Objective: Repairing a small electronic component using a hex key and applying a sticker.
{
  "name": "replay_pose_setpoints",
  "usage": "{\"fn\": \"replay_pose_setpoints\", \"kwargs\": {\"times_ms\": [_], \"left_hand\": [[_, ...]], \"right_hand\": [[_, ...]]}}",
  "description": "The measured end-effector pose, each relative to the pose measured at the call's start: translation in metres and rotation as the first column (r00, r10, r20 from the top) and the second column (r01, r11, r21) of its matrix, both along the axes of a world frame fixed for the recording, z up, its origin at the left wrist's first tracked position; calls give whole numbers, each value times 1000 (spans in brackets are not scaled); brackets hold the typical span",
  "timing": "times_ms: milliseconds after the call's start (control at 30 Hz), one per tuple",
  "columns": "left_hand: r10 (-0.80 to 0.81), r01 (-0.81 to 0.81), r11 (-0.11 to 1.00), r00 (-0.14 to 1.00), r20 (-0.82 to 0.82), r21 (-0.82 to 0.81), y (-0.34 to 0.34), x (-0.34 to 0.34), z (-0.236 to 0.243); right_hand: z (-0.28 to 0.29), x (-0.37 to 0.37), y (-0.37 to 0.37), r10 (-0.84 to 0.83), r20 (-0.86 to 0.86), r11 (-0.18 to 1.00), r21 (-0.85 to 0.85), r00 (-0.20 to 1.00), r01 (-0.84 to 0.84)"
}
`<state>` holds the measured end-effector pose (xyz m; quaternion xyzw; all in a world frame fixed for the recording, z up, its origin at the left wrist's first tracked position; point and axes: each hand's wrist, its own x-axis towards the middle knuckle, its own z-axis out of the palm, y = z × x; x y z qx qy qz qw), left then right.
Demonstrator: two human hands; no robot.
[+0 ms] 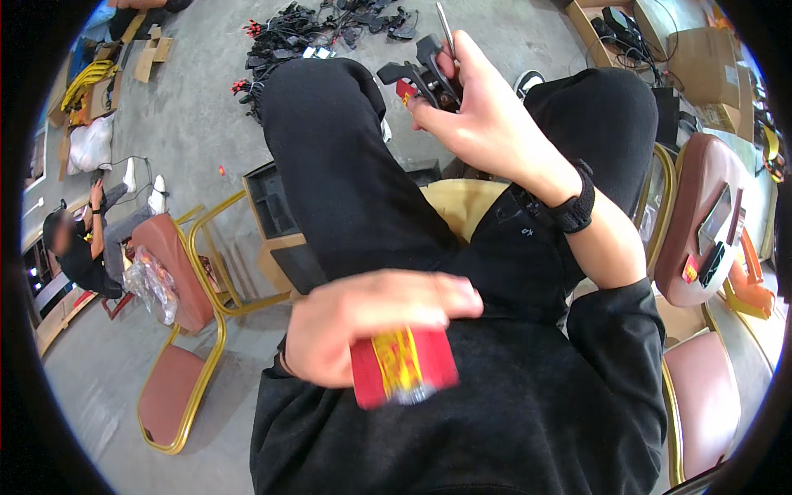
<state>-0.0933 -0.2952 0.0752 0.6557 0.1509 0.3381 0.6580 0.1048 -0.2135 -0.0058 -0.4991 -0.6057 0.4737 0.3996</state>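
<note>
Close to my chest, my left hand point(363, 318) is blurred by motion, its fingers pointing right. Under those fingers it grips a flat red-and-yellow packet point(403, 363) with a shiny clear part at its lower edge. Raised above my right thigh, my right hand point(503, 128) is closed round a black plastic device point(429, 78) with jaw-like arms. A thin metal rod point(445, 29) sticks up from between the same fingers; its lower end is hidden. A small red-and-yellow piece point(404, 91) shows beside the device.
Black cables and parts point(305, 37) lie heaped on the floor ahead. On the chair point(705, 173) at my right sit a phone point(714, 219) and small items. Another chair point(186, 272) with a plastic bag is at left, near a seated person point(78, 247). Open cartons point(610, 33) stand far right.
</note>
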Motion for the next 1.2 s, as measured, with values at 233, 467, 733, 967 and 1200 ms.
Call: {"fn": "replay_pose_setpoints", "kwargs": {"times_ms": [233,467,733,967,1200], "left_hand": [[59,-92,931,993,101,354,-14,38,37],[177,-253,813,966,191,524,-18,51,31],[229,-370,714,925,302,594,-13,54,29],[158,-283,680,958,241,677,-11,61,30],[168,-293,578,956,240,761,-3,56,23]], "right_hand": [[-10,-8,3,-28,64,998,60,998,24],[-11,-10,1,35,105,999,13,994,-36],[-1,-8,-1,140,92,987,-89,986,-132],[0,-11,-1,135,138,990,-60,981,-127],[1,-8,-4,126,101,992,-22,987,-124]]}}
